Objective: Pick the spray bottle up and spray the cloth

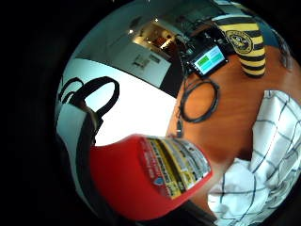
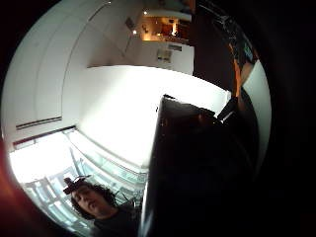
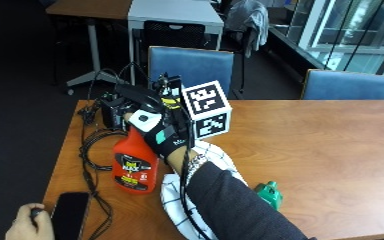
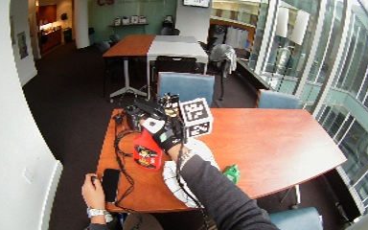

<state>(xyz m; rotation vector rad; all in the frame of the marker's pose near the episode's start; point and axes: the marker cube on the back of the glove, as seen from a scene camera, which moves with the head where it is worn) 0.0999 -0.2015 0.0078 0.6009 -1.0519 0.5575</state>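
In the outside view a red spray bottle (image 3: 135,165) with a black trigger head (image 3: 139,96) stands upright at the table's left side. My gloved right hand (image 3: 163,138) grips its neck just under the head, fingers curled round it. I cannot tell whether its base touches the table. A white checked cloth (image 3: 213,156) lies just right of the bottle, under my forearm. In the little finger side palm view, the bottle's red body and label (image 1: 146,179) sit close to the palm, with the cloth (image 1: 263,160) beside it. The dark trigger head (image 2: 197,173) fills much of the thumb side palm view.
Black cables (image 3: 89,150) and a black device (image 3: 115,111) lie at the wooden table's (image 3: 312,135) left edge. A dark phone (image 3: 69,215) lies by a bare hand (image 3: 24,229) at the front left. A small green object (image 3: 268,194) sits right of the cloth. Blue chairs (image 3: 191,65) stand behind.
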